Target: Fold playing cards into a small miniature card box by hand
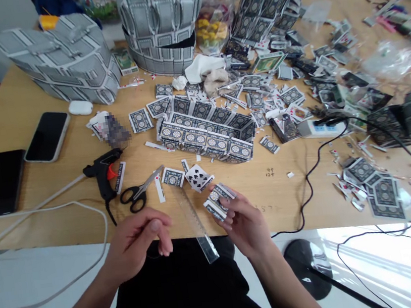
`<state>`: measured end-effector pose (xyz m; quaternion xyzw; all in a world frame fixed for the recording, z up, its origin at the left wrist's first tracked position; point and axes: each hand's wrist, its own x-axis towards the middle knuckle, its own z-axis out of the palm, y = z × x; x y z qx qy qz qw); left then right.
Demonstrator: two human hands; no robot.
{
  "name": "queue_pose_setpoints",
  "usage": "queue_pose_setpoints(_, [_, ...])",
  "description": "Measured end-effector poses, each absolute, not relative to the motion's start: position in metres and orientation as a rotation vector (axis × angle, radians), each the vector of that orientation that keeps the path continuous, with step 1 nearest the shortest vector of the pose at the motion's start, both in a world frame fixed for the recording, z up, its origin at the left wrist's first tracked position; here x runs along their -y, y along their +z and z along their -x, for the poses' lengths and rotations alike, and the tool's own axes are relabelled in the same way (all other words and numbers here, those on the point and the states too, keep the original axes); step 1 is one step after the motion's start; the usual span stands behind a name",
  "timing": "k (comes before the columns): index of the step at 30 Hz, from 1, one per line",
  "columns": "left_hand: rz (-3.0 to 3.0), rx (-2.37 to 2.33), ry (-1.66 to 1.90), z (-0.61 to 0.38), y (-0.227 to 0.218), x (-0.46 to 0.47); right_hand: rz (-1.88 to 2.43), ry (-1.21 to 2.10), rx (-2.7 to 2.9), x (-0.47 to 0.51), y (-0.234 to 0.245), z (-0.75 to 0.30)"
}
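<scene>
My right hand (242, 222) grips a small bundle of playing cards (217, 201), patterned backs showing. Just beyond it, a spade-faced playing card (197, 178) lies on the wooden table (267, 186). My left hand (137, 241) is curled shut near the table's front edge, with nothing visible in it. Black-handled scissors (137, 194) lie open above my left hand. A clear plastic ruler (195, 221) lies between my hands and juts over the edge. A low tray built from playing cards (205, 136) stands farther ahead.
A black hot glue gun (103, 173) lies left of the scissors. Two phones (48, 137) and an earbud case (80, 107) sit at the left. Card-built models, cut card scraps, a power strip (320, 128) and black cables cover the far and right parts of the table.
</scene>
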<state>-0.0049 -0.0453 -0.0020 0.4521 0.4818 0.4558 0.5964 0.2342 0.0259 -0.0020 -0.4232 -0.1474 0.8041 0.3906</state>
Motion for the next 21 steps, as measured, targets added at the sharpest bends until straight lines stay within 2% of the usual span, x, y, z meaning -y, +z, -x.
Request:
queue_pose_setpoints(4, [-1.450, -1.012, 0.363, 0.003, -0.006, 0.057, 1.132, 1.896, 0.409, -0.029, -0.006, -0.233])
queue_pose_setpoints(6, [-1.720, -0.989, 0.238, -0.003, -0.008, 0.063, 1.142, 1.861, 0.435, -0.028, -0.008, -0.231])
queue_pose_setpoints(11, [-1.884, -0.886, 0.410, -0.010, -0.001, 0.063, 1.169, 1.840, 0.520, -0.025, -0.010, -0.226])
queue_pose_setpoints(17, [-1.629, -1.198, 0.831, -0.011, 0.004, 0.050, 1.171, 1.840, 0.565, -0.024, -0.008, -0.224])
queue_pose_setpoints(21, [-1.700, -1.197, 1.090, -0.010, 0.004, 0.042, 1.192, 1.809, 0.621, -0.023, -0.009, -0.224])
